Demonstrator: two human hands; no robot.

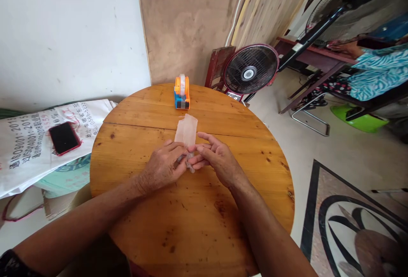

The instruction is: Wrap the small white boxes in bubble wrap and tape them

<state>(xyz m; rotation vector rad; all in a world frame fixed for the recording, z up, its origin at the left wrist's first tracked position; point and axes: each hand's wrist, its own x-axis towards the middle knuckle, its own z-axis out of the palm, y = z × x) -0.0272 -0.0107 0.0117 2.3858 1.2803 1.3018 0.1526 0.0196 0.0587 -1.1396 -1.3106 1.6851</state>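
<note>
My left hand (164, 162) is closed, its thumb and fingers pinching a crumpled, translucent whitish piece (190, 166) above the round wooden table. From the other side my right hand (221, 160) meets it, thumb and lower fingertips together at the same piece while the index finger reaches forward. What the piece is made of cannot be told, and the fingers partly cover it. Just beyond the fingertips lies a thin, pale pink sheet (186, 129). Farther back stands an orange and blue tape dispenser (182, 94) with a roll of clear tape.
The round wooden table (143, 221) is against the wall. On its left, a phone (64, 138) rests on white printed sacks (28, 149). A black fan (250, 72) stands behind the table's right edge. At far right a person in a patterned blue top (379, 70) sits at a desk.
</note>
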